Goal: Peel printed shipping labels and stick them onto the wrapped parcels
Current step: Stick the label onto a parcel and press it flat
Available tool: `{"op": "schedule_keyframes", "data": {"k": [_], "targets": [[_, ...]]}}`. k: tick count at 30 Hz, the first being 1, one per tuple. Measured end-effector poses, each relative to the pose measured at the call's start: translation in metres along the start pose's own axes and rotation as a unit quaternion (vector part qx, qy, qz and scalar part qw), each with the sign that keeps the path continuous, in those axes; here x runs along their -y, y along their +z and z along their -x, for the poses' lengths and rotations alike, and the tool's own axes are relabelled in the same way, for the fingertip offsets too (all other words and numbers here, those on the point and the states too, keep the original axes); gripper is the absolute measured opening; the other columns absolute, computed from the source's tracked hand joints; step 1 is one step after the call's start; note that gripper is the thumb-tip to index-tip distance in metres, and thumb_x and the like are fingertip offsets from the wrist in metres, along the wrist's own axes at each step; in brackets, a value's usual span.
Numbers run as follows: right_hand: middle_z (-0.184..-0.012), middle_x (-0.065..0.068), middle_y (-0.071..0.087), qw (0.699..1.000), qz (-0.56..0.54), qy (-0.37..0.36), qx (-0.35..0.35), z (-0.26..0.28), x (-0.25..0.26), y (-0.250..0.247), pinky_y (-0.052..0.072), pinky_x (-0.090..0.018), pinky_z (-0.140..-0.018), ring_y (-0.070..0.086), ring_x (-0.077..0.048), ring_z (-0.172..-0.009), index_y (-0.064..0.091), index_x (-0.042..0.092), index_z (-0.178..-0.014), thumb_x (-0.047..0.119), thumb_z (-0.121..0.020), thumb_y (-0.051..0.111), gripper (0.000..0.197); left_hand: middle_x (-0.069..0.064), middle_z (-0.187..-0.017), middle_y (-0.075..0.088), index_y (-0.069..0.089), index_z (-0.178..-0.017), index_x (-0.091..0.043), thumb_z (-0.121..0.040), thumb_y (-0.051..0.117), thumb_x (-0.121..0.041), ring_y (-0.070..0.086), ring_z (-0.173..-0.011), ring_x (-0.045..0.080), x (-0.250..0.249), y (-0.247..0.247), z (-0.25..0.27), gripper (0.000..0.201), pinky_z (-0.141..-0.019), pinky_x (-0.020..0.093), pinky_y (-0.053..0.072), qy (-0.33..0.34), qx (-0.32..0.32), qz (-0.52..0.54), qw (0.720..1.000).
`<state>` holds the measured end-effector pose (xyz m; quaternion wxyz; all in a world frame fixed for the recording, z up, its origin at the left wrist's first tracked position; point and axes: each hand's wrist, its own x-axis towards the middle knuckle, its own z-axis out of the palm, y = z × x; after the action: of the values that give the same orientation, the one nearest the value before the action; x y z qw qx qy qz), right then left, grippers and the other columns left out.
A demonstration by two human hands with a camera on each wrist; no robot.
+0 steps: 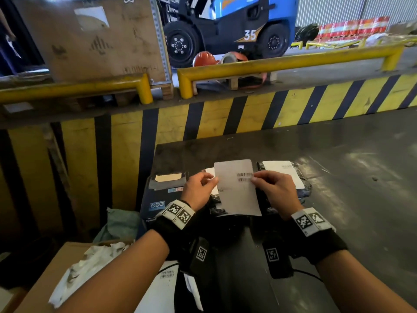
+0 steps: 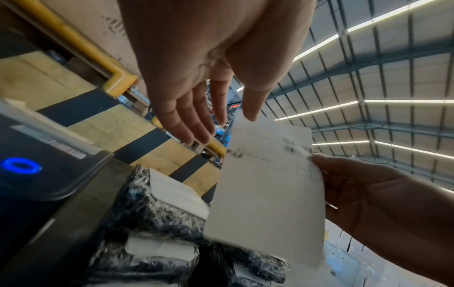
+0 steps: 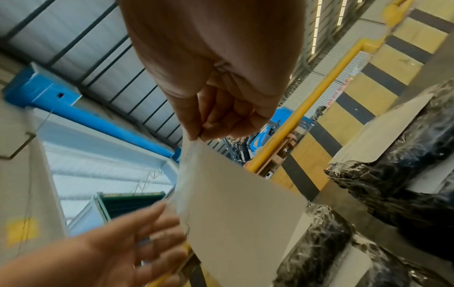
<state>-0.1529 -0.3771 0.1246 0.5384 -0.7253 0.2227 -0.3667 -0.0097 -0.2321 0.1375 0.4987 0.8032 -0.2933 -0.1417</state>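
Over the dark table, a white shipping label (image 1: 237, 190) printed with barcodes is held upright. My right hand (image 1: 253, 178) pinches its right edge beside the barcodes; the right wrist view shows thumb and forefinger (image 3: 199, 136) closed on the sheet (image 3: 233, 213). My left hand (image 1: 213, 179) is at the label's left edge with straight fingers, and its thumb tip (image 2: 250, 114) touches the top corner of the label (image 2: 265, 194). Black bubble-wrapped parcels (image 1: 304, 190) (image 2: 147, 209) (image 3: 417, 155) lie under and behind the label. One carries a stuck white label (image 1: 284, 172).
A dark label printer (image 1: 158, 195) with a blue light (image 2: 21, 165) stands left of the parcels. A cardboard box holding crumpled white paper (image 1: 74, 272) sits at the lower left. A yellow-and-black striped wall (image 1: 248, 114) backs the table (image 1: 349, 166). A blue forklift (image 1: 237, 26) is beyond it.
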Motion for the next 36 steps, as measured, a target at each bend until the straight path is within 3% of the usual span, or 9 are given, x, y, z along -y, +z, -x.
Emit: {"op": "schedule_keyframes", "data": {"k": [4,8,11,15,20,26,29,32,36], "targets": [[-0.077,-0.003,0.071,0.998,-0.061,0.022,-0.005,-0.019,0.002,-0.007,0.050,-0.020,-0.065,0.064,-0.007,-0.065,0.070,0.020,-0.074,0.008,-0.080,0.071,0.013,0.007,-0.088,0.067,0.062,-0.103,-0.005,-0.089,0.062,-0.014,0.063,-0.074,0.014,0.000,0.003,0.000,0.016,-0.075,0.029,0.055,-0.003,0.060,0.064,0.996],[-0.080,-0.005,0.072,0.993,-0.098,0.057,0.015,-0.039,0.001,-0.007,0.051,-0.024,-0.067,0.066,-0.013,-0.069,0.071,0.015,-0.078,0.007,-0.080,0.070,0.008,0.013,-0.097,0.067,0.062,-0.098,-0.003,-0.088,0.063,-0.011,0.062,-0.078,0.015,-0.002,0.001,-0.014,0.013,-0.077,0.031,0.055,0.008,0.064,0.067,0.996],[-0.083,-0.004,0.073,0.993,-0.092,0.064,0.031,-0.056,-0.001,-0.004,0.052,-0.025,-0.071,0.067,-0.014,-0.073,0.071,0.015,-0.081,0.009,-0.080,0.071,0.007,0.008,-0.089,0.067,0.060,-0.089,-0.008,-0.087,0.063,-0.008,0.061,-0.074,0.013,0.000,-0.001,-0.029,0.003,-0.071,0.026,0.053,0.011,0.060,0.097,0.993],[-0.091,-0.003,0.071,0.994,-0.066,0.057,0.067,-0.082,-0.007,0.006,0.051,-0.022,-0.071,0.066,-0.013,-0.081,0.068,0.014,-0.092,0.005,-0.079,0.071,0.016,0.007,-0.080,0.065,0.060,-0.088,-0.007,-0.084,0.065,-0.002,0.062,-0.068,0.014,0.005,-0.001,-0.053,0.008,-0.063,0.018,0.054,-0.002,0.036,0.123,0.992],[-0.088,-0.003,0.069,0.995,-0.028,0.057,0.080,-0.117,-0.027,0.028,0.052,-0.012,-0.066,0.065,-0.009,-0.077,0.066,0.005,-0.098,-0.005,-0.079,0.067,0.021,0.003,-0.078,0.063,0.059,-0.093,-0.008,-0.080,0.066,0.006,0.060,-0.071,0.013,0.020,0.003,-0.090,0.020,-0.061,0.017,0.054,-0.019,0.012,0.095,0.995],[-0.098,-0.011,0.069,0.989,0.021,0.105,0.101,-0.147,-0.058,0.044,0.054,-0.033,-0.086,0.066,-0.022,-0.090,0.064,-0.001,-0.105,-0.004,-0.080,0.066,0.025,0.013,-0.090,0.066,0.060,-0.103,-0.003,-0.080,0.066,0.005,0.064,-0.086,0.023,0.042,0.014,-0.117,0.025,-0.072,0.027,0.056,-0.063,0.006,0.055,0.996],[-0.096,-0.011,0.068,0.986,0.055,0.110,0.113,-0.157,-0.071,0.050,0.053,-0.039,-0.089,0.064,-0.023,-0.088,0.066,-0.003,-0.105,-0.005,-0.079,0.067,0.026,0.012,-0.088,0.067,0.059,-0.106,-0.003,-0.079,0.067,0.004,0.067,-0.089,0.026,0.051,0.019,-0.127,0.029,-0.082,0.038,0.057,-0.087,0.012,0.031,0.996],[-0.094,-0.010,0.070,0.983,0.077,0.116,0.123,-0.164,-0.085,0.055,0.054,-0.040,-0.087,0.065,-0.022,-0.084,0.068,0.001,-0.101,-0.004,-0.077,0.069,0.024,0.010,-0.089,0.066,0.057,-0.109,-0.005,-0.079,0.067,0.004,0.067,-0.093,0.027,0.058,0.020,-0.133,0.032,-0.086,0.042,0.056,-0.111,0.026,0.028,0.993],[-0.093,-0.009,0.070,0.980,0.087,0.133,0.122,-0.165,-0.098,0.059,0.054,-0.031,-0.080,0.065,-0.020,-0.083,0.069,0.003,-0.101,-0.003,-0.077,0.070,0.024,0.016,-0.096,0.066,0.055,-0.116,-0.002,-0.079,0.066,0.005,0.065,-0.093,0.028,0.062,0.022,-0.136,0.039,-0.087,0.043,0.055,-0.136,0.034,0.034,0.990]]}}
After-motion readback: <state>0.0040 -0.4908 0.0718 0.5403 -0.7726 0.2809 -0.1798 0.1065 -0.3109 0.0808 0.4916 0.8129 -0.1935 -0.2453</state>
